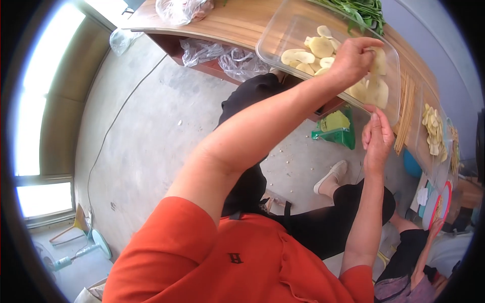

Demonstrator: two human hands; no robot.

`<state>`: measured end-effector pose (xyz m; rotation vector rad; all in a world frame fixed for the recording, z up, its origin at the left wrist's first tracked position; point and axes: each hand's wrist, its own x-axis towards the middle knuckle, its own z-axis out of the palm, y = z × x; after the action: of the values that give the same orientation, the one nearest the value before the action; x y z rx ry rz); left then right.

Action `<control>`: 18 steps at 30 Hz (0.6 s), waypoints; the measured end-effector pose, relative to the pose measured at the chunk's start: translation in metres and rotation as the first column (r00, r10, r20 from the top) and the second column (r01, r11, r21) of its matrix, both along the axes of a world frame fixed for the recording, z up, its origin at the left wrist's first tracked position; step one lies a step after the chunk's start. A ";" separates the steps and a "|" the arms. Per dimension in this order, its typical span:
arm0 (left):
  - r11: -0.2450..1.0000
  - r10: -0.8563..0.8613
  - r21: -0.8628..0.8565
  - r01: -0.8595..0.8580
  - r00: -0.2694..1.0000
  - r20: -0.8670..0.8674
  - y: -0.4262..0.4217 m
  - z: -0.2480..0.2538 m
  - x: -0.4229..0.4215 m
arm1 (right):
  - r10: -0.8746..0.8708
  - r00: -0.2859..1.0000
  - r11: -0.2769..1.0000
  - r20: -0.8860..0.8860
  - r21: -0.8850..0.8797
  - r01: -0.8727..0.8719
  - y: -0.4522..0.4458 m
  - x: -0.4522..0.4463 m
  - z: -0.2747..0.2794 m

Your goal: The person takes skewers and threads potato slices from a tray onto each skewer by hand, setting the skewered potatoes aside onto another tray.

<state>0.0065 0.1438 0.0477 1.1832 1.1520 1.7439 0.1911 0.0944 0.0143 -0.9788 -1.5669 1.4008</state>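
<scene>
Pale slices (321, 47), like potato, lie in a clear plastic tray (262, 48) at the table's edge. Over the tray, my left hand (353, 59) is closed with its fingertips on a pale slice (378, 61). More flat slices (377, 93) are just below it, near the tray's right end. My right hand (378, 139) is below the tray's near edge, fingers pressed together and pointing at those slices; what it grips is too small to make out. Thin wooden sticks (405, 113) lie to the right of the tray.
Green leaves (361, 12) are behind the tray on the wooden table (227, 20). Another clear tray (422, 144) holds cut pieces (434, 129) at right. A green bag (339, 129) lies below the table. Another person (411, 257) is at lower right.
</scene>
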 end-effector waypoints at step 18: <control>0.890 0.452 0.128 -0.438 0.885 -0.116 0.027 0.005 0.065 | -0.087 0.991 0.994 -0.102 -0.070 0.080 0.005 -0.005 0.000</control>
<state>0.0715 0.1708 0.0522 1.1805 1.5347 2.1040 0.1858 0.0992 0.0146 -0.9828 -1.3954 1.4298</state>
